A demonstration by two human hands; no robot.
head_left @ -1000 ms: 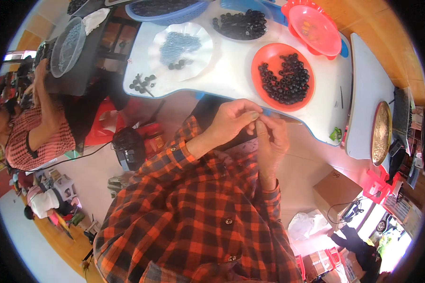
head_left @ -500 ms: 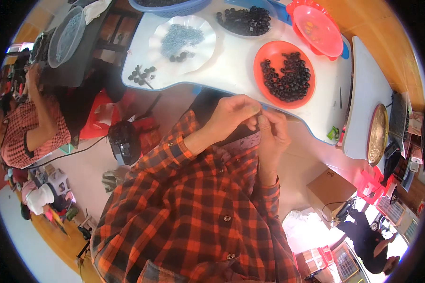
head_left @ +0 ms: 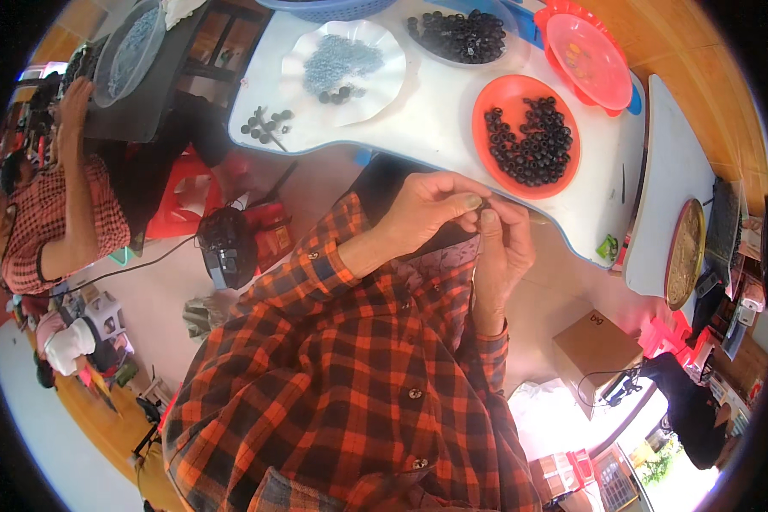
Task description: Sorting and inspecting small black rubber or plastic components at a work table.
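My left hand [head_left: 427, 211] and my right hand [head_left: 503, 252] meet just off the table's near edge, fingertips pinched together. A small dark piece [head_left: 484, 206] shows between them, mostly covered by the fingers. Just beyond my hands, an orange-red plate [head_left: 505, 89] carries many small black ring-shaped parts [head_left: 538, 154]. A white scalloped plate [head_left: 388, 90] farther left holds a heap of tiny grey-blue pieces [head_left: 337, 64] and several black parts. More black round parts [head_left: 267, 125] lie loose at the table's left corner, beside a thin dark stick.
A clear bowl of black parts [head_left: 461, 38], a blue basket [head_left: 333, 10] and a red basin [head_left: 589, 60] stand along the back of the white table [head_left: 435, 128]. A small green packet [head_left: 608, 247] lies at right. A person in a checked shirt [head_left: 68, 222] sits at left.
The view has shifted slightly, moving the table's contents a little to the right in it. My hands remain together, with the dark piece showing more between the fingertips.
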